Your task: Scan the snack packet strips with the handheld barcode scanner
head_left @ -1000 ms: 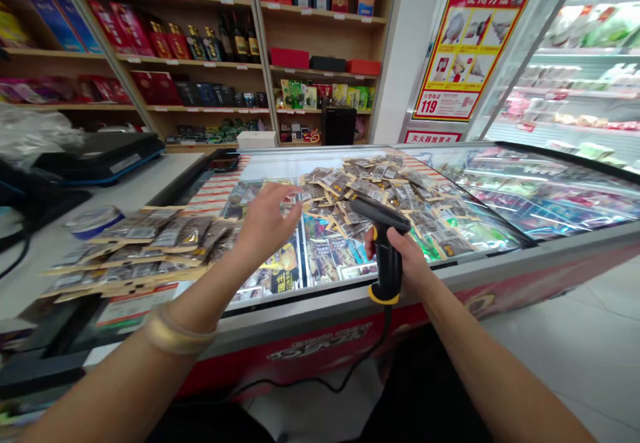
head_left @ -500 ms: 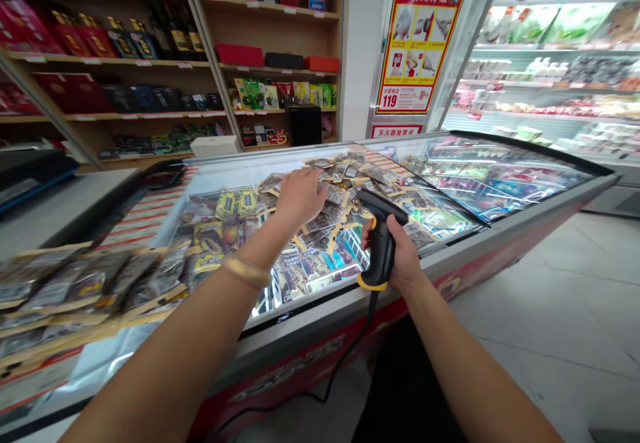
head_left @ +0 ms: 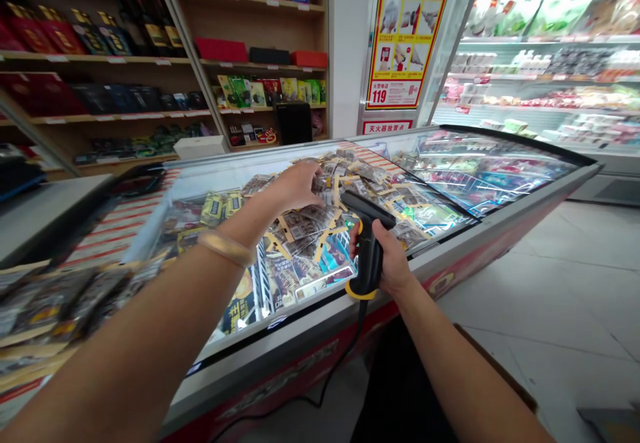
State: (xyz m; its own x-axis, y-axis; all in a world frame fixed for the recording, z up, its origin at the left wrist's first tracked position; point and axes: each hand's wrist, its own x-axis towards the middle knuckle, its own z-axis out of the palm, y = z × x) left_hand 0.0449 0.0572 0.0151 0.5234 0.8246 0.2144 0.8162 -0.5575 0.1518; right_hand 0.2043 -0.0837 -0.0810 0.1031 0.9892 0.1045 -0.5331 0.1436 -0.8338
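Note:
My left hand (head_left: 299, 186), with a gold bracelet (head_left: 227, 247) on the wrist, reaches over a heap of small clear packets with tan edges (head_left: 306, 224). Its thumb and fingers are apart, and nothing shows between them. The heap lies on the glass top of a chest freezer (head_left: 320, 306). Wrapped around the handle of a black and yellow barcode scanner (head_left: 370, 251) is my right hand (head_left: 396, 264). The scanner's head tilts up toward the heap, and its black cable (head_left: 345, 356) hangs down in front of the freezer.
More packets (head_left: 65, 296) lie in rows at the left. A white box (head_left: 200, 146) stands behind the freezer, before wooden shelves (head_left: 135, 120) of boxes and bottles. A lit refrigerated display (head_left: 530, 76) is at the right, beyond the tiled floor (head_left: 560, 276).
The view has shifted a little to the right. My left hand stays over the heap with its thumb and fingers now more visibly spread. My right hand still grips the scanner.

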